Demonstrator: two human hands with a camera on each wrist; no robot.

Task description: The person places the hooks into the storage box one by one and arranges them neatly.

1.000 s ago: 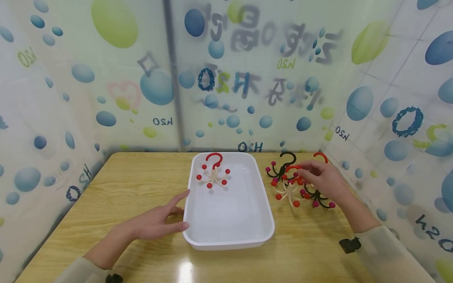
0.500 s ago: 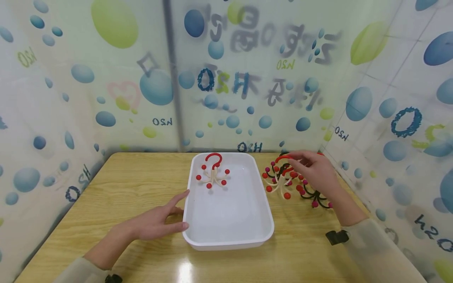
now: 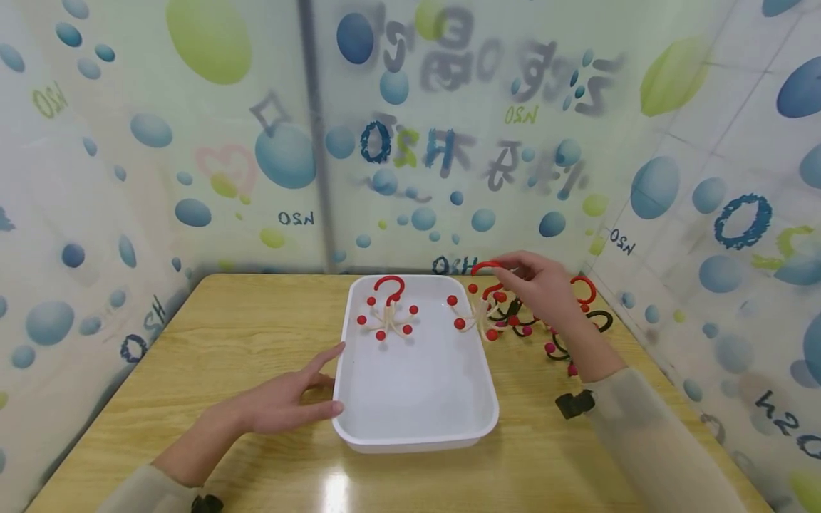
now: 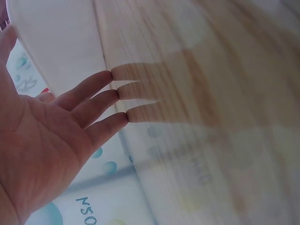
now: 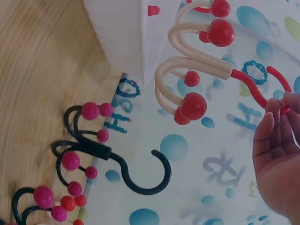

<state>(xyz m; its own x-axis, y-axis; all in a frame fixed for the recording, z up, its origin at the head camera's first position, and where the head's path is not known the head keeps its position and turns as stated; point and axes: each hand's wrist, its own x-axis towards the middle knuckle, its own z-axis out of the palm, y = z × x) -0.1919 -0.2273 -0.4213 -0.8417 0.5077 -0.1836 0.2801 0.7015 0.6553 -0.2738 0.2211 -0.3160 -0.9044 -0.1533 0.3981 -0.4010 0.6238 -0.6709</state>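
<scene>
My right hand (image 3: 540, 291) pinches the red hook handle of a claw-shaped massager (image 5: 206, 65) with cream prongs and red ball tips. This massager hangs over the right rim of a white tray (image 3: 417, 399). Inside the tray, near its back left, sits a similar cream-and-red massager (image 3: 388, 313). My left hand (image 3: 285, 400) lies at the tray's left side, index finger and thumb tip touching its wall. In the left wrist view its other fingers (image 4: 101, 101) stretch out straight to the wooden surface.
Right of the tray, partly behind my right hand, a black massager (image 5: 93, 149) with magenta balls lies on the wooden table (image 3: 256, 320). More massagers, with a red hook (image 3: 585, 289) and a black hook (image 3: 603, 319), lie further right. Patterned curtain walls (image 3: 423, 178) enclose the table.
My right hand has lifted the cream massager from the group on the right and carried it left to the tray's right rim. My left hand has stayed in place.
</scene>
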